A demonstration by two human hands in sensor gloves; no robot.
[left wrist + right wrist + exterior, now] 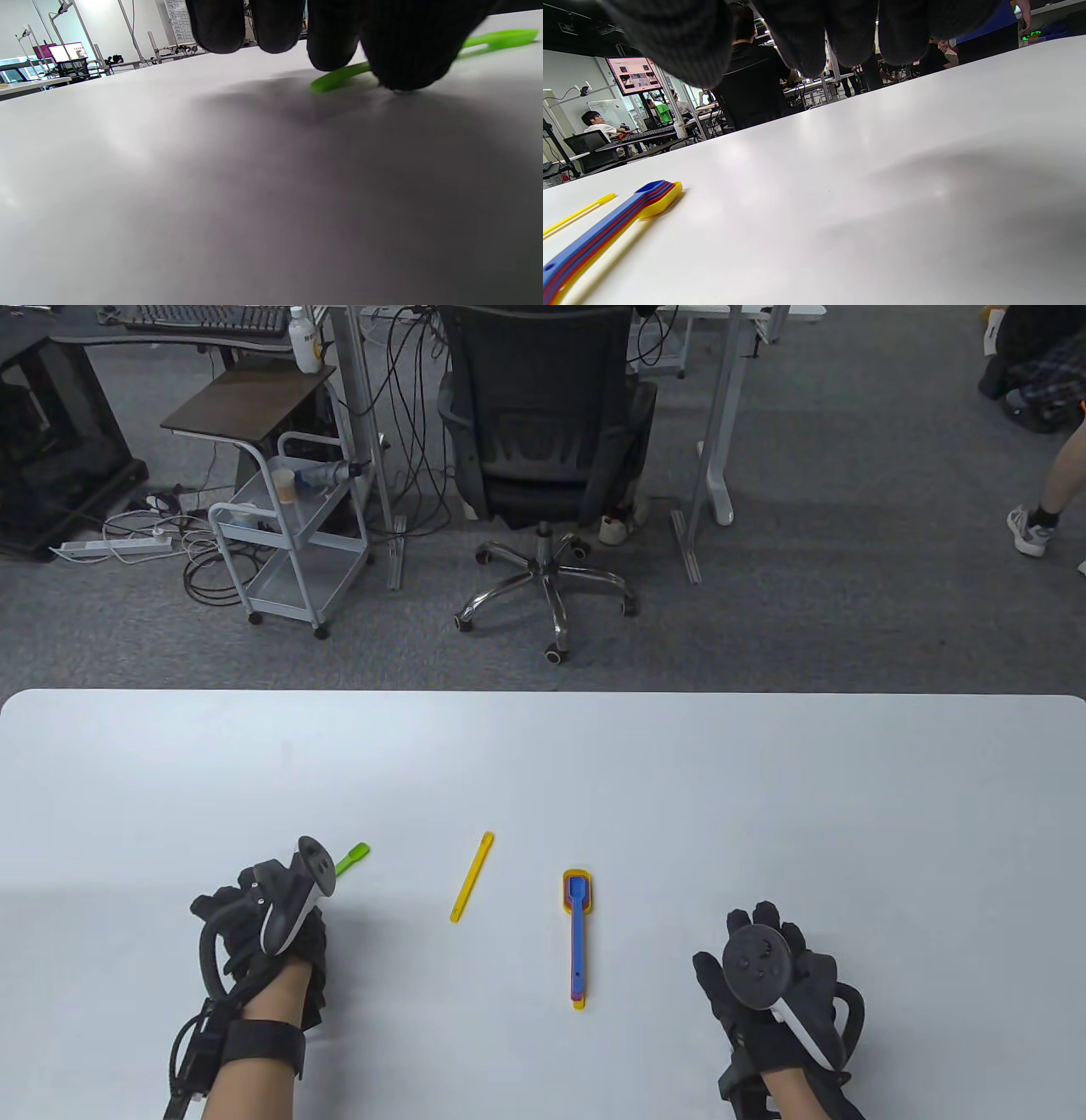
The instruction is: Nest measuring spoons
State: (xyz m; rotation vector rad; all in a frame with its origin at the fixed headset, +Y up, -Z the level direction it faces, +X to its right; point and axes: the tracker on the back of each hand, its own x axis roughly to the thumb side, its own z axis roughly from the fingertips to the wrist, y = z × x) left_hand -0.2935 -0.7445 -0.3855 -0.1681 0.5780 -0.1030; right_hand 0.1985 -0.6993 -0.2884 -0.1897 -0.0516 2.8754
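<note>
Table view shows the left hand with fingertips pressing down on the green measuring spoon, which lies left of the nested spoon stack. A thin yellow spoon lies between them. Right of the stack, the right hand holds nothing, fingers loosely spread above the white table.

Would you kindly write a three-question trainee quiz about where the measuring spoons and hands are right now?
1. True or false: the left hand touches the green plastic spoon.
2. Which lies farther left on the white table: A) the slim yellow plastic spoon, or B) the nested blue, red and yellow spoon stack?
3. What does the right hand hold?

Key: 1 true; 2 A; 3 nothing.
</note>
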